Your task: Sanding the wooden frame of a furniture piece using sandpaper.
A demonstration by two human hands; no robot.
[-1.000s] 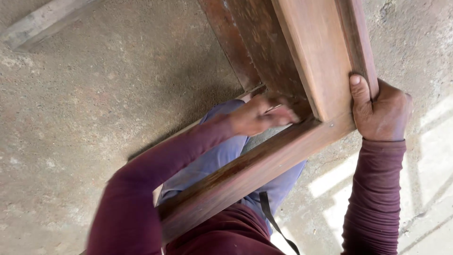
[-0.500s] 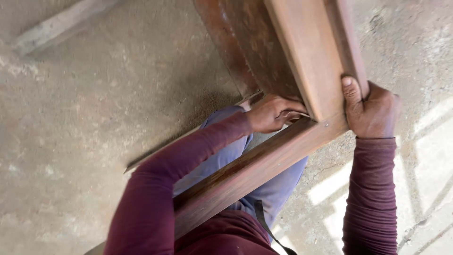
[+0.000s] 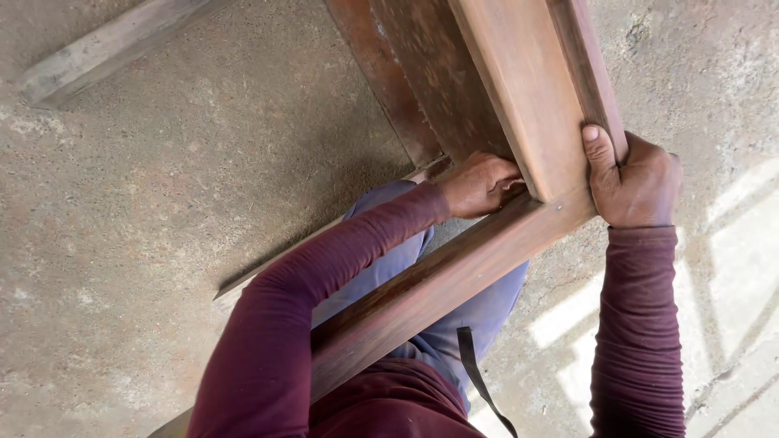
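While the concrete floor fills most of the view, the thing that matters is the wooden frame, held up off it in front of the person's body. Two of its members show: a broad rail whose long axis runs from lower left, close against the chest, up to the right, and a thicker upright piece running from that end toward the top of the picture. They meet at a corner joint, and both hands sit at that corner, so the frame lies ahead of and slightly right of the body, with its bulk reaching away beyond the hands. The right hand is closed around the outer edge of the upright, thumb laid flat up its face and fingers wrapped behind, just beside the joint. The left hand is tucked into the inner angle, fingers curled against the upright's inner side; whether it grips something small there or merely presses on the wood, I cannot tell. The two hands are about equally near the joint, one on each side. A loose plank lies on the floor at upper left, well apart, and a thin strip lies on the floor beneath the left arm.
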